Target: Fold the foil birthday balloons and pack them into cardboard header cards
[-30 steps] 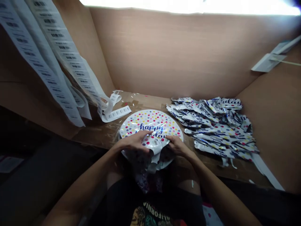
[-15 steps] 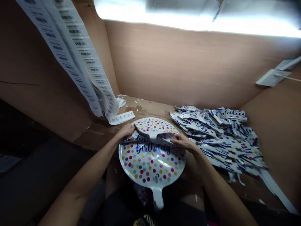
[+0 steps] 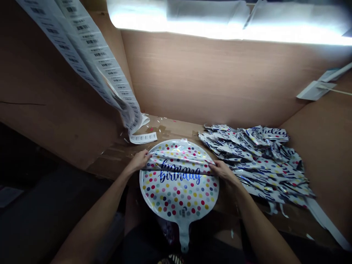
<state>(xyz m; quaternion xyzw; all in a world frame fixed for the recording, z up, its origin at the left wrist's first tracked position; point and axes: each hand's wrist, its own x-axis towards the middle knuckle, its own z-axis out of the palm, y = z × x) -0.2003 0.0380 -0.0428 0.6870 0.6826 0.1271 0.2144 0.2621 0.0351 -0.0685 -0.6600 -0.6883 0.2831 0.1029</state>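
A white foil balloon point(image 3: 180, 198), flat and covered in coloured dots with blue "birthday" lettering, lies in front of me with its tail toward my body. My left hand point(image 3: 140, 160) pinches its left edge, and my right hand point(image 3: 221, 170) grips the right edge at about the same height. Between the two hands a crease runs across the lettering, hiding part of the upper word. To the right, a pile of similar folded foil balloons point(image 3: 258, 161) rests on the cardboard surface.
Long strips of barcode labels point(image 3: 110, 73) hang at the left, their end curling on the cardboard surface point(image 3: 178, 127). Brown panels point(image 3: 214, 80) enclose the back and sides. A bright tube light point(image 3: 178, 22) crosses the top. Small paper scraps lie about.
The balloon's upper part, earlier folded forward in a raised flap, now lies flatter. My hands have moved slightly apart and down along its edges. The label strips have swung a little.
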